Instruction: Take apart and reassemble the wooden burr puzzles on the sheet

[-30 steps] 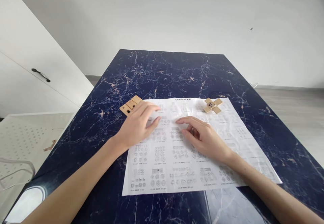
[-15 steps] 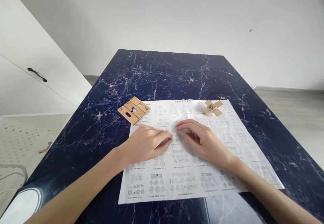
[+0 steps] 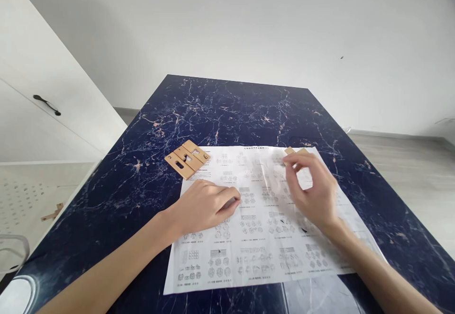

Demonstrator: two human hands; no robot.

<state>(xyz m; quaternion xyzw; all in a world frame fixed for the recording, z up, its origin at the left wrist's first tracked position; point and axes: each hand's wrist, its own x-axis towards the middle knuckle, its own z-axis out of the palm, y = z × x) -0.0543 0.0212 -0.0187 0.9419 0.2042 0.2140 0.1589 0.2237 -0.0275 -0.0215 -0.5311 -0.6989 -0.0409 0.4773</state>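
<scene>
A printed sheet of white paper (image 3: 261, 219) with small diagrams lies under both hands. My left hand (image 3: 206, 205) rests on its left half, fingers curled and thumb against them, with nothing visible in the grip. Just beyond it, three flat wooden puzzle pieces (image 3: 194, 163) with cut-out slots and numbers lie side by side over the sheet's upper left corner. My right hand (image 3: 313, 186) is raised at the sheet's upper right, thumb and index finger pinched at the near left part of a wooden cross (image 3: 289, 150). Those fingers hide most of the cross; only its far ends show.
The dark blue marbled table (image 3: 220, 115) stretches to a white wall (image 3: 249, 30) behind. A white cabinet (image 3: 42, 67) with a black handle stands at left. Below it, a perforated white surface (image 3: 28, 195) bears another wooden piece (image 3: 52, 212).
My left hand has come back from the numbered wooden pieces to the sheet and curled shut. My right hand has moved right and away from me onto the wooden cross. The view has shifted slightly.
</scene>
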